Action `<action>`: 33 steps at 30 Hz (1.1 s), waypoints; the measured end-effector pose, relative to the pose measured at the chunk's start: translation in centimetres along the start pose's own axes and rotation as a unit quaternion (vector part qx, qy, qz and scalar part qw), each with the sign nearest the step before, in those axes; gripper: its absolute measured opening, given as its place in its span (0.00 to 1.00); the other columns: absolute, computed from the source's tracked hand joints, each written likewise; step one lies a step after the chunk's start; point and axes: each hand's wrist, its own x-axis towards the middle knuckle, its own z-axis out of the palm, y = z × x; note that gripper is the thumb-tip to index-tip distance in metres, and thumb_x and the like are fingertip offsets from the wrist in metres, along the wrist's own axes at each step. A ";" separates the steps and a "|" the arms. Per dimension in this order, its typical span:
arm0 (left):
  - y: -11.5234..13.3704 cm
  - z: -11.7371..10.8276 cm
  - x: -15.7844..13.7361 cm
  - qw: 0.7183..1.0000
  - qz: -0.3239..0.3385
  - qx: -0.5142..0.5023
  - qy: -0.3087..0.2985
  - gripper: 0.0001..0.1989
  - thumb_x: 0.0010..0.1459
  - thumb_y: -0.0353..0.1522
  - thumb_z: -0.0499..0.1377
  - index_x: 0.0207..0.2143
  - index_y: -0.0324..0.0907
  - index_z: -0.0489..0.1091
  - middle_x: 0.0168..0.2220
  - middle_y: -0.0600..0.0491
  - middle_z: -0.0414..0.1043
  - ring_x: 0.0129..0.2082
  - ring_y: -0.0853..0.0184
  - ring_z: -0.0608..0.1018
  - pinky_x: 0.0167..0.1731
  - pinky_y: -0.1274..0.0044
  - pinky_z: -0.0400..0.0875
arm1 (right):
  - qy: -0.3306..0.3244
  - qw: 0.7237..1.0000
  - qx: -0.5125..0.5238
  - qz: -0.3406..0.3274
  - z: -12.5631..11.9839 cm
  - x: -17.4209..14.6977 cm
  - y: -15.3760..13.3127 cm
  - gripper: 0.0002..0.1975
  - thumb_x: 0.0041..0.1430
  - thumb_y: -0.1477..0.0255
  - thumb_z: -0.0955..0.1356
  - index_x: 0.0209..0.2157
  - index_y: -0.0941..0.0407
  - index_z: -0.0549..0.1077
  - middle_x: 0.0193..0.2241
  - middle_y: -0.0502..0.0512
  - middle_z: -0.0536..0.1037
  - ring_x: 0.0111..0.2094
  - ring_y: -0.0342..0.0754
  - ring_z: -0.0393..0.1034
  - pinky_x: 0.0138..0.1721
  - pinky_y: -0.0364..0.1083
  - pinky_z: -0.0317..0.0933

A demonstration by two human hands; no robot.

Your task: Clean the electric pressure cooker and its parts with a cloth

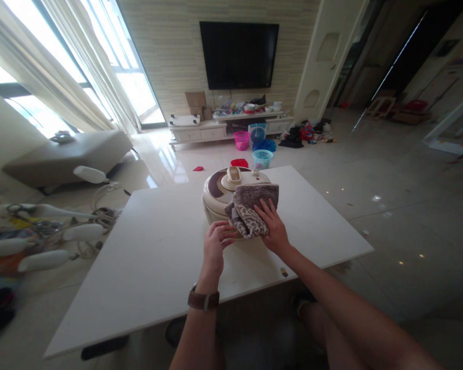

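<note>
A cream and brown electric pressure cooker (216,191) stands on the white table (165,231), its lid on and its handle on top. A folded brown-and-white patterned cloth (250,216) covers the cooker's front right side. My right hand (272,226) holds the cloth against the cooker, fingers spread over its face; the thumb is hidden. At the cooker's front left side is my left hand (218,241), fingers loosely bent and apart, holding nothing. Whether its fingertips touch the cooker or the cloth's edge I cannot tell.
A small sticker-like piece (284,272) lies at the table's near edge. Beyond the table are a blue basket (262,159), a pink bin (241,140) and a low TV cabinet (200,132). To the left are a white-armed lamp (57,231) and a grey bench (73,156).
</note>
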 end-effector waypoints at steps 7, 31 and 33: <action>-0.1 -0.1 0.1 1.000 0.004 0.005 -0.003 0.15 0.48 0.38 0.65 0.38 0.41 0.75 0.37 0.48 0.82 0.31 0.64 0.83 0.31 0.76 0.72 | -0.005 1.000 0.000 0.001 0.0 -0.1 -0.2 0.42 0.61 0.78 0.67 0.75 0.46 0.59 0.77 0.50 0.56 0.80 0.62 0.37 0.74 0.72 0.52; 0.9 -1.0 0.6 0.998 0.014 -0.020 0.061 0.17 0.50 0.35 0.63 0.44 0.42 0.69 0.41 0.51 0.78 0.30 0.66 0.83 0.31 0.76 0.73 | 0.144 0.790 0.369 0.468 10.9 -6.7 -2.8 0.22 0.60 0.60 0.72 0.51 0.59 0.80 0.48 0.66 0.86 0.49 0.59 0.82 0.50 0.55 0.76; 1.1 -1.3 0.7 0.997 0.011 -0.024 0.071 0.17 0.50 0.35 0.63 0.44 0.42 0.69 0.40 0.51 0.78 0.30 0.66 0.83 0.31 0.76 0.73 | 0.179 0.726 0.402 0.529 10.0 -5.4 -2.7 0.19 0.56 0.64 0.73 0.47 0.57 0.81 0.46 0.60 0.87 0.46 0.56 0.81 0.49 0.50 0.74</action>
